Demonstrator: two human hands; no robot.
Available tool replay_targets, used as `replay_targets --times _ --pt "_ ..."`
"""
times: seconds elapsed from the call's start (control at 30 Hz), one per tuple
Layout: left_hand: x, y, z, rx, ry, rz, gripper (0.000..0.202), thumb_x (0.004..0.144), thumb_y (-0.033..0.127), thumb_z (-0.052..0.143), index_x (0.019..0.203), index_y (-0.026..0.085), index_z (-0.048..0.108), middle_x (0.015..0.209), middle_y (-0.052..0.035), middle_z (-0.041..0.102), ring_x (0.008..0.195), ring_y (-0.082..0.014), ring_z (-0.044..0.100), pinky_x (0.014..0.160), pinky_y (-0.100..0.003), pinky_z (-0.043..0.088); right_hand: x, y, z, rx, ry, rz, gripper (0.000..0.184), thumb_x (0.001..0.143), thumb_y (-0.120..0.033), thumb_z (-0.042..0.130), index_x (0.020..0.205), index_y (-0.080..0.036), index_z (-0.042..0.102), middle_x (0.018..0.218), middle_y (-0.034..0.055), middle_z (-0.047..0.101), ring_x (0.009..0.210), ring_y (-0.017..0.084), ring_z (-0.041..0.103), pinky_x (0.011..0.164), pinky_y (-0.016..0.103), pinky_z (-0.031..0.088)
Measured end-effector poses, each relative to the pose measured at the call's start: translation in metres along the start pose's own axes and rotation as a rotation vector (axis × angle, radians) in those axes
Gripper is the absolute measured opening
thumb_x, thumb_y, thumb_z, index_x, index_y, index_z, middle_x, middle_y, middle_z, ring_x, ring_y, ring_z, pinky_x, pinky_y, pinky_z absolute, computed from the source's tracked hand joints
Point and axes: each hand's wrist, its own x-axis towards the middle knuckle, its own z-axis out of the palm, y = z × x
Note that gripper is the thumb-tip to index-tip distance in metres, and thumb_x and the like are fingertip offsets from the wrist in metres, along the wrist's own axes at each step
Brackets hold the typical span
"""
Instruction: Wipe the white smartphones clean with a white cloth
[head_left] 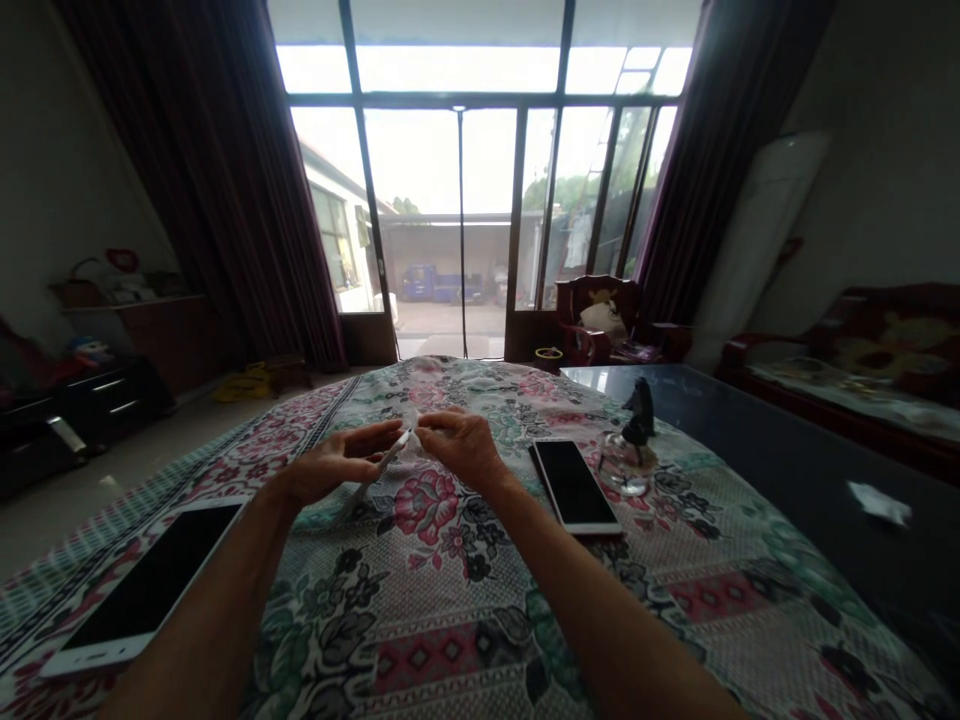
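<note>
Over the middle of the flowered tablecloth (420, 505), my left hand (341, 465) grips a thin, flat, pale-edged thing (391, 453) between thumb and fingers. It stands tilted, almost edge-on, so its kind is unclear. My right hand (461, 445) is closed at its upper end, with the fingertips pinching a small whitish piece (412, 425) that may be tissue or film. The two hands nearly meet there. Right of my right forearm lies a white phone (576, 485) with a dark screen. A clear spray bottle (628, 460) with a black nozzle stands beside it.
A larger white device with a dark screen (150, 580) lies at the left, partly behind my left forearm. On the dark glossy table (750, 430) at the right is a crumpled white packet (881, 503). Beyond are a wooden chair (600, 315) and glass doors (450, 230).
</note>
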Motion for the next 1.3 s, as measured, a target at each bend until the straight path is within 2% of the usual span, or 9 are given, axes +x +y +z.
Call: replay_targets --times 0.23,0.37,0.5,0.77,1.03,1.3 --pt "0.003 -0.009 -0.004 -0.025 -0.043 0.040 0.070 0.068 0.020 0.074 0.135 0.025 0.053 0.143 -0.0076 0.050 0.134 -0.0337 0.040 0.113 -0.049 0.030 -0.001 -0.010 -0.001 -0.041 -0.023 -0.077 0.013 0.073 -0.019 0.063 0.074 -0.023 0.075 0.072 0.0012 0.067 0.071 0.013 0.061 0.070 0.027 0.047" --pt "0.002 -0.010 -0.005 -0.041 -0.036 0.052 0.070 0.069 0.018 0.073 0.135 0.025 0.052 0.144 -0.0077 0.049 0.134 -0.0335 0.040 0.111 -0.050 0.032 -0.003 -0.017 0.000 -0.017 -0.028 -0.100 0.011 0.071 -0.019 0.063 0.071 -0.022 0.073 0.069 0.0005 0.065 0.067 0.012 0.058 0.064 0.026 0.046" --pt "0.001 -0.010 -0.005 -0.052 -0.043 0.034 0.070 0.067 0.017 0.072 0.134 0.025 0.053 0.143 -0.0069 0.050 0.134 -0.0326 0.040 0.112 -0.048 0.031 -0.002 -0.022 -0.005 -0.003 -0.094 -0.152 0.013 0.073 -0.019 0.061 0.071 -0.020 0.074 0.067 0.0008 0.062 0.064 0.011 0.057 0.062 0.025 0.045" --pt "0.005 -0.014 0.001 -0.050 -0.047 0.009 0.074 0.065 0.014 0.073 0.135 0.027 0.052 0.141 -0.0050 0.052 0.138 -0.0303 0.035 0.116 -0.047 0.024 -0.002 -0.015 -0.013 0.079 -0.216 -0.099 0.015 0.070 -0.016 0.059 0.071 -0.020 0.074 0.071 0.0005 0.066 0.067 0.011 0.059 0.065 0.024 0.046" --pt "0.004 -0.014 -0.002 -0.102 -0.110 0.022 0.068 0.067 0.012 0.070 0.131 0.025 0.056 0.141 -0.0063 0.052 0.134 -0.0311 0.041 0.115 -0.048 0.027 -0.001 0.002 -0.012 -0.053 -0.096 -0.085 0.016 0.072 -0.017 0.059 0.073 -0.020 0.075 0.069 0.0009 0.065 0.065 0.011 0.058 0.065 0.025 0.045" --pt "0.001 -0.014 -0.004 -0.104 -0.059 0.019 0.068 0.065 0.016 0.072 0.131 0.025 0.057 0.138 -0.0069 0.055 0.132 -0.0326 0.044 0.112 -0.049 0.032 -0.003 -0.012 -0.004 0.023 -0.109 -0.105 0.014 0.074 -0.021 0.060 0.072 -0.021 0.074 0.069 0.0008 0.064 0.066 0.012 0.058 0.066 0.026 0.047"
